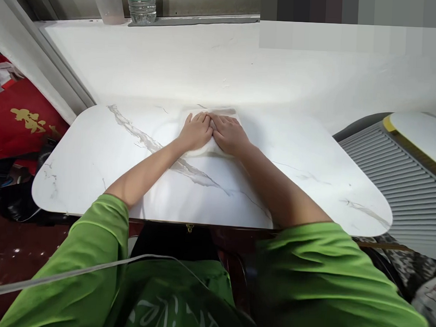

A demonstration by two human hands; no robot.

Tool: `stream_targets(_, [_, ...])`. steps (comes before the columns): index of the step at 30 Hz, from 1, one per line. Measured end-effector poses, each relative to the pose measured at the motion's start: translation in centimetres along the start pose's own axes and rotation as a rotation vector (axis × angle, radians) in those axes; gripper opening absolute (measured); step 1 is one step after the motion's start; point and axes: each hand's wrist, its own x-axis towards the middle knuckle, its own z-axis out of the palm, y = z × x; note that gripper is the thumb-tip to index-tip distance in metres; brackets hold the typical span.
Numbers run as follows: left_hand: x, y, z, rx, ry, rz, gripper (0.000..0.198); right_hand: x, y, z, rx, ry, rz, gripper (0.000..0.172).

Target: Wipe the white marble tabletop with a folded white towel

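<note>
A folded white cloth (pixel 220 111) lies at the far middle of the white marble table (pixel 95 168). My left hand (pixel 195 132) rests flat on the cloth, fingers stretched forward. Right beside it, my right hand (pixel 228 133) lies flat on the same cloth, and the two hands touch at the fingertips. Both hands cover most of the cloth; only its far edge and near edge show. Green sleeves cover my upper arms.
A white wall rises behind the table. On the ledge above stand a clear plastic cup (pixel 108 4) and a water bottle (pixel 141 5). Red fabric with gold print (pixel 21 118) lies at left. A grey slatted panel (pixel 401 181) stands at right.
</note>
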Motion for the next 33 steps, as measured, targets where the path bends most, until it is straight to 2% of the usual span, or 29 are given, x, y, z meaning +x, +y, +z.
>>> stream_targets(6, [-7.3, 6.2, -0.4, 0.006, -0.042, -0.017, 0.056, -8.7, -2.8, -2.9, -0.034, -0.018, -0.114, 0.058])
stream_targets(9, [-10.4, 8.9, -0.5, 0.015, -0.062, 0.025, 0.058, -12.9, -4.0, -4.1, -0.041, -0.015, -0.145, 0.058])
stream_targets(12, [-11.8, 10.7, -0.2, 0.002, -0.071, 0.111, 0.059, -15.9, -4.3, -4.7, -0.057, 0.02, -0.142, 0.06])
stream_targets(14, [-11.7, 11.2, 0.2, -0.017, -0.063, 0.156, 0.059, -16.8, -3.9, -4.8, -0.065, 0.041, -0.127, 0.063])
stream_targets(16, [-10.5, 11.3, 0.6, -0.038, -0.054, 0.171, 0.058, -16.5, -2.9, -4.7, -0.069, 0.048, -0.106, 0.065])
stream_targets(19, [-6.9, 10.6, 1.1, -0.072, -0.058, 0.162, 0.056, -13.9, -0.5, -4.4, -0.082, 0.041, -0.053, 0.064])
stream_targets(23, [-0.1, 8.2, 1.4, -0.106, -0.075, 0.14, 0.054, -8.0, 3.1, -3.8, -0.104, 0.018, 0.044, 0.06])
stream_targets(28, [7.5, 4.4, 2.4, -0.117, 0.002, 0.064, 0.05, -1.0, 6.7, -2.4, -0.084, 0.036, 0.131, 0.056])
stream_targets(30, [9.2, 3.4, 2.8, -0.124, 0.03, 0.051, 0.049, 0.6, 7.6, -1.8, -0.075, 0.039, 0.15, 0.054])
stream_targets(33, [9.8, 2.9, 3.2, -0.125, 0.058, 0.039, 0.047, 1.3, 8.4, -1.3, -0.07, 0.043, 0.151, 0.053])
